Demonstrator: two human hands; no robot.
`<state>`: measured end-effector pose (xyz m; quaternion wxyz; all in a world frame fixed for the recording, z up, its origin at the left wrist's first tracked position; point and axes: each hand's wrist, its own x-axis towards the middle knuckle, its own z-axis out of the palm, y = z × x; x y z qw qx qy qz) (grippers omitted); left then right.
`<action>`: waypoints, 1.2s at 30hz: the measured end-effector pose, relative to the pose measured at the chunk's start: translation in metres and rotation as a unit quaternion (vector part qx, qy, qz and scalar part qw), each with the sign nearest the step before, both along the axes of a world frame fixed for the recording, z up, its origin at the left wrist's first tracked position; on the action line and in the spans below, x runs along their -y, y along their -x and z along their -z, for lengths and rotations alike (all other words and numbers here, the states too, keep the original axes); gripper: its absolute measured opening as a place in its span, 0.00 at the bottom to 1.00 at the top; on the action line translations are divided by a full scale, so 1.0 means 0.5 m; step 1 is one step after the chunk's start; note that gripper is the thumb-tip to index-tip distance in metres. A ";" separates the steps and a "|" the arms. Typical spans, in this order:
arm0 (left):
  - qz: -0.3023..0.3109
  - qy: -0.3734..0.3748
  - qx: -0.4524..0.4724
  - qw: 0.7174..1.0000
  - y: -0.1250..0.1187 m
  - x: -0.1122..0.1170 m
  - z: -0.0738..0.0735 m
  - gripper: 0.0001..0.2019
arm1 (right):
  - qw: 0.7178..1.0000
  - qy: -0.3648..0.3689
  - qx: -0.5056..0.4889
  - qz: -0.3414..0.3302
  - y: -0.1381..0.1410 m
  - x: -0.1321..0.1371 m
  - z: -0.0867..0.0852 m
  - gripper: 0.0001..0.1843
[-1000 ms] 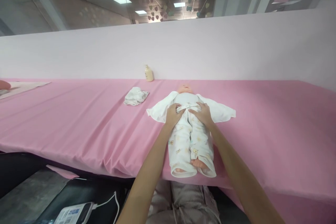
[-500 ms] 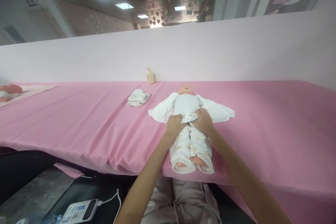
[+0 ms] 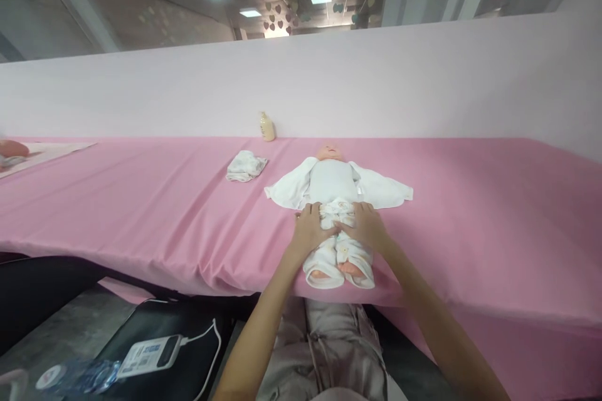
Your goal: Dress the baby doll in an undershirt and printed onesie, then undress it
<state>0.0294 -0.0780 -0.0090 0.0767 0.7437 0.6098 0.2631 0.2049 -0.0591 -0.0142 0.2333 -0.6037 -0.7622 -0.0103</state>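
Observation:
A baby doll [image 3: 330,153] lies on its back on the pink-covered table, dressed in a white top [image 3: 333,180] with the sleeves spread to both sides. Patterned white baby trousers [image 3: 324,261] cover its legs, and the feet [image 3: 348,269] show at the wide cuffs. My left hand [image 3: 309,230] grips the trousers at the left of the waist. On the other side my right hand [image 3: 369,227] holds them the same way. Both thumbs point inward and almost meet at the front of the trousers; the fingertips are partly hidden by cloth.
A folded white cloth [image 3: 246,166] lies left of the doll. Behind it a pump bottle [image 3: 267,127] stands by the white wall. Another doll [image 3: 13,149] lies at the far left. A black chair holds a white device [image 3: 149,355] with a cable, and a plastic bottle [image 3: 78,376].
My hands have moved from the front of the waistband out to the sides of the trousers. The waistband now lies flatter against the doll. The camera view has shifted slightly.

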 end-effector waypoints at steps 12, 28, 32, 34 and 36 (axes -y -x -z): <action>0.094 0.068 0.010 0.993 0.031 0.057 -0.034 0.27 | 0.997 0.067 -0.005 -0.037 -0.009 0.080 -0.031 0.18; 0.082 -0.012 0.052 0.995 0.030 0.193 0.039 0.38 | 0.992 -0.037 -0.111 -0.055 -0.011 0.205 0.051 0.33; 0.040 -0.091 0.091 0.991 0.007 0.222 0.068 0.18 | 0.983 -0.098 -0.152 -0.039 0.025 0.258 0.062 0.14; 0.026 -0.152 0.105 0.982 -0.003 0.231 0.082 0.11 | 0.975 -0.152 -0.159 -0.040 0.038 0.277 0.066 0.13; 0.018 -0.216 0.107 0.970 -0.011 0.236 0.094 0.05 | 0.964 -0.211 -0.154 -0.049 0.042 0.288 0.071 0.11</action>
